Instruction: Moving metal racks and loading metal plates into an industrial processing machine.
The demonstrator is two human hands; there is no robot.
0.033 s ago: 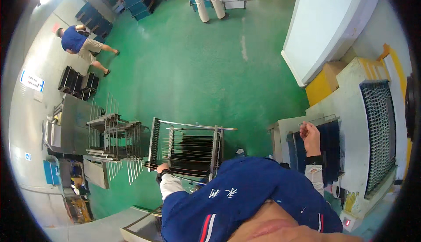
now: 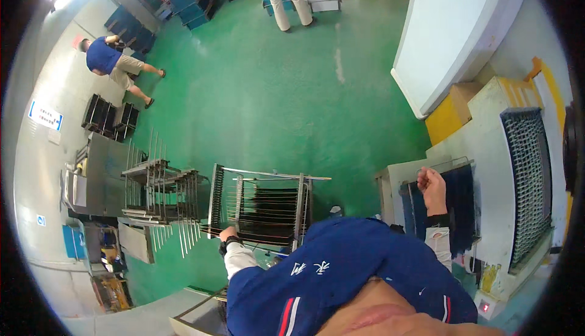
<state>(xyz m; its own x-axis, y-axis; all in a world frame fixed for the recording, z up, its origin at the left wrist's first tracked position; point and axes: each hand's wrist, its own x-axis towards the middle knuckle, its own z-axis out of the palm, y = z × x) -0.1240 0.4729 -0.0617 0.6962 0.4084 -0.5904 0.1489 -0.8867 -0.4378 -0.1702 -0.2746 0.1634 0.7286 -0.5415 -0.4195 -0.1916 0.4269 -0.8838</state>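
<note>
- Seemingly, the step in hand is handling at two stations at once, one arm reaching to each side.
- The left hand (image 2: 228, 233) is partly curled at the near left corner of the slotted metal rack (image 2: 215, 197), by the ends of its thin rods; I cannot tell whether it grips one.
- Dark sheets (image 2: 271, 201) sit inside that rack, on the person's left.
- The right hand (image 2: 431, 180) has its fingers bent inward, nearly closed, over the dark blue panel (image 2: 452, 205) on the pale table (image 2: 399, 171), beside a thin wire frame (image 2: 458, 160). Whether it pinches the wire is too small to tell.
- As a judgement, the next move calls for a sure fingertip hold on the wire and a level lift, the left hand steadying the rods so none slips from its slot.
</note>
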